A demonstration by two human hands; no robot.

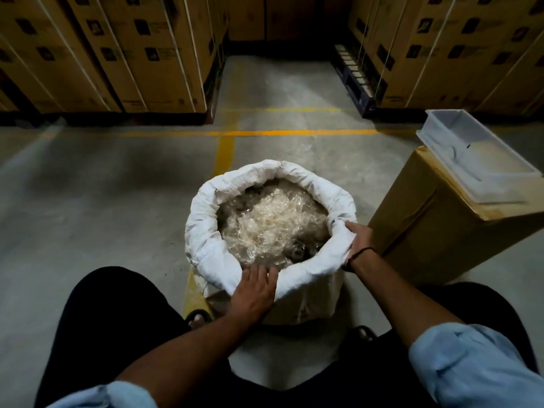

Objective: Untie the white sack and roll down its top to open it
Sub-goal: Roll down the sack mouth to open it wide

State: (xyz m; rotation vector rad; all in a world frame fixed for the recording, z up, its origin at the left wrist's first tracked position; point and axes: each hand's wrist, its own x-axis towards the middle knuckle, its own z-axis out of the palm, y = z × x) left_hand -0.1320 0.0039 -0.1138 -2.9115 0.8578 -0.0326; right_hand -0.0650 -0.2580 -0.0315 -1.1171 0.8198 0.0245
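Note:
The white sack (pixel 206 219) stands upright on the concrete floor between my knees, its mouth wide and its top rolled down into a thick cuff all around. Inside lies a tangled mass of pale, shiny plastic shreds (pixel 270 222). My left hand (pixel 256 290) rests palm down on the near part of the rolled rim, fingers spread over the cloth. My right hand (pixel 360 240) grips the rim on the sack's right side, fingers curled over the cuff; a dark thread circles that wrist.
A tall brown carton (pixel 435 231) stands just right of the sack with a white plastic tray (pixel 482 160) on top. Stacked strapped cartons (pixel 117 54) line the back left and right. Yellow floor lines (pixel 250 132) run ahead.

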